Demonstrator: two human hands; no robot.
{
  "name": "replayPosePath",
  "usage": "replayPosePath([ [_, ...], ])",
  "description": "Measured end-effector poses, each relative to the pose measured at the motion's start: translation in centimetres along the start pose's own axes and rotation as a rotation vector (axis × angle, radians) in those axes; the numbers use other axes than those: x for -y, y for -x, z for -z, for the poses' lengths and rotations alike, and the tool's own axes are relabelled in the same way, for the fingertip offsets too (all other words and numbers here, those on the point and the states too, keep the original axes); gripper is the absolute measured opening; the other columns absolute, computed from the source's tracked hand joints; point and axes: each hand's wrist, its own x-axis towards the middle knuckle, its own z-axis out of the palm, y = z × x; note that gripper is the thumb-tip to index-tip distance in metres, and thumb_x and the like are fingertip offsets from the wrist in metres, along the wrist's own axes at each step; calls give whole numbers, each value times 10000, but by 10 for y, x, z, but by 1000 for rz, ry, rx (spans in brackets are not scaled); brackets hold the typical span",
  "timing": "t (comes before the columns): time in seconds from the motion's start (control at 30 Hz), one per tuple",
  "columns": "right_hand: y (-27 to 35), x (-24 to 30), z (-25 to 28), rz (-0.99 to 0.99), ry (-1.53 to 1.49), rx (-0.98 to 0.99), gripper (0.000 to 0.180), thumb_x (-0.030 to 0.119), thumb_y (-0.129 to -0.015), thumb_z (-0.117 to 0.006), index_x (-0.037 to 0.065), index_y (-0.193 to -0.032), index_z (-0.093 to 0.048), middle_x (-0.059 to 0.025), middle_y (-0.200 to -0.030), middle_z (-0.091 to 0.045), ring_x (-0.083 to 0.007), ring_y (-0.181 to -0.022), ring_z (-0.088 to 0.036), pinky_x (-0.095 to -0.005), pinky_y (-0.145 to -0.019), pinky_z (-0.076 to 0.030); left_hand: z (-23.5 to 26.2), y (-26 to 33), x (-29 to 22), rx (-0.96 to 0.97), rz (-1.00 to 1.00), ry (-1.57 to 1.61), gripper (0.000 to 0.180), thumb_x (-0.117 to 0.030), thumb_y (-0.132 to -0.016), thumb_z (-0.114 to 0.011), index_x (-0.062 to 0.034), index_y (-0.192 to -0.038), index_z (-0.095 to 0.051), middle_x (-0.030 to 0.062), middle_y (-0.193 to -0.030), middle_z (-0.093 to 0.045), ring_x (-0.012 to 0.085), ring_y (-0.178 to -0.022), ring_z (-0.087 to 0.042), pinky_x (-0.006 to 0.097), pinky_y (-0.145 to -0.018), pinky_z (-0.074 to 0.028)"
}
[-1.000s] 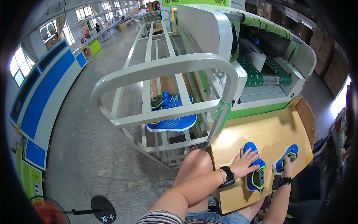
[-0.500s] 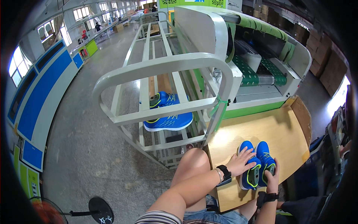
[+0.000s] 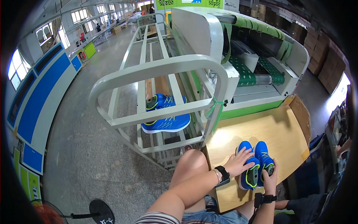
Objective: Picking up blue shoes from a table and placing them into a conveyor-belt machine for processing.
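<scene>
- On the left shoe (image 3: 256, 162), the left hand (image 3: 236, 163) rests, fingers (image 3: 243, 155) spread.
- Right hand (image 3: 271, 175) seems to grip the right shoe (image 3: 264, 159) at its heel, partly hidden.
- Paired on the surface (image 3: 279, 138), both shoes probably need light, even steadying.
- White handwriting marks the black base (image 3: 99, 209).

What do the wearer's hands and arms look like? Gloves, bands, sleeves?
Both the left hand and right hand are gloveless, forearms bare. Left wrist: black strap with a boxy dark piece, plus a thin pale bangle. Right wrist: black band with a small dark block. Left sleeve: dark and white stripes. Right sleeve: not visible.
</scene>
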Motion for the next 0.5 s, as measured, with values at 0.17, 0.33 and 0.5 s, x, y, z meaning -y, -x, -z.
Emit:
replayPosePath([
  [0.17, 3, 5, -4, 13, -21, -47, 715, 49, -822, -631, 34, -1493, -387, -167, -1391, -498, -268, -1261, -500, -359, -1096, -378, 0, 1, -1, -2, 4, -2, 670, -573, -1027, -425, -164, -1550, -338, 130, -1647, -241, 335, -1545, -133, 573, -1162, -214],
  [0.33, 4, 5, -6, 28, -33, -64, 706, 48, -825, -632, 29, -1490, -396, -170, -1387, -508, -265, -1262, -504, -356, -1093, -381, -1, 1, -1, -12, 2, -3, 666, -569, -1028, -427, -162, -1547, -342, 128, -1646, -246, 334, -1545, -136, 575, -1161, -217],
  [0.5, 4, 2, -5, 0, -62, -65, 700, 43, -828, -630, 24, -1488, -398, -164, -1398, -507, -265, -1269, -502, -357, -1095, -381, 3, 2, -4, 6, 10, 17, 674, -575, -1026, -424, -162, -1551, -342, 126, -1648, -244, 333, -1547, -132, 573, -1163, -214],
])
